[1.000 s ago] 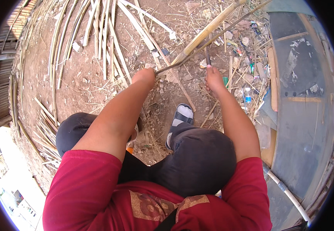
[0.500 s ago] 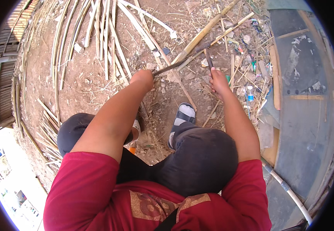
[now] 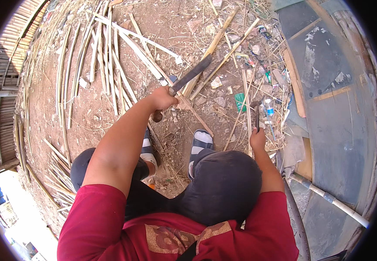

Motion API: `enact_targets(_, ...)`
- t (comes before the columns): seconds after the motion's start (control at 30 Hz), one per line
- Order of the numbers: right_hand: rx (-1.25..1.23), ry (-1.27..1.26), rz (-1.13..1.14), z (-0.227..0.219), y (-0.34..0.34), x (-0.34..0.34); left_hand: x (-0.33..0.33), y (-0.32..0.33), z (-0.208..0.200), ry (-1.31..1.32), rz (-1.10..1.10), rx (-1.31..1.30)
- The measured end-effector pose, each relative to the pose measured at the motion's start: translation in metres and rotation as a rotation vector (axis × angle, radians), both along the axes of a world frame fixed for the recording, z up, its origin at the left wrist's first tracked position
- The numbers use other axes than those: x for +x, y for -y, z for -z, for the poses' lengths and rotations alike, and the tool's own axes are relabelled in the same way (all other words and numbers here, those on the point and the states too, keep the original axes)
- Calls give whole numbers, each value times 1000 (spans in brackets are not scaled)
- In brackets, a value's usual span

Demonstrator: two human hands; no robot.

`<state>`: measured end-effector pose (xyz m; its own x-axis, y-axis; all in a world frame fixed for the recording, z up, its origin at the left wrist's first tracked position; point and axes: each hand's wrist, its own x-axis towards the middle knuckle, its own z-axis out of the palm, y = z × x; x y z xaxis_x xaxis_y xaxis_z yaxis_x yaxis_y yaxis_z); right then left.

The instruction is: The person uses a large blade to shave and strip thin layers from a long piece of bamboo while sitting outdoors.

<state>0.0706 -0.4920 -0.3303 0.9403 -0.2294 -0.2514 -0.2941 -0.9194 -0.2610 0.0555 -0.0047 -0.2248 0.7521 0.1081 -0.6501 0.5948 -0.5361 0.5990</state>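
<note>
My left hand [image 3: 163, 99] is closed round the handle of a machete [image 3: 192, 75], whose rounded handle end shows below my fist. The dark blade points away and to the right, its tip end overlapping a thick bamboo pole [image 3: 224, 31]; whether they touch I cannot tell. Beside that pole lies a thinner bamboo pole [image 3: 235, 45]. Lower and to the right, my right hand [image 3: 258, 140] grips what looks like a small hammer [image 3: 257, 116], its dark head upward near a plastic bottle [image 3: 269, 107]. The hammer is apart from the machete and the poles.
Long split bamboo strips [image 3: 108, 61] are spread on the dirt at the far left, with more [image 3: 60, 174] near my left knee. Along the right stands a grey panel [image 3: 327, 65] with wooden strips. A pale pipe [image 3: 327, 196] runs below it. Green plastic [image 3: 240, 102] and litter lie nearby.
My right hand has drawn the hammer away from the blade, toward me and to the right. The machete's blade has swung to point more steeply away. The whole view has shifted slightly.
</note>
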Motion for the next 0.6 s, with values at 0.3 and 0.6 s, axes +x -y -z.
enact_targets(0.3,925,-396,-168,-115,-84,66,34,107,-57,33,-303,-579)
enact_targets(0.6,1284,-825,-184,-136,-117,29,32,189,-43,-91,-91,-542)
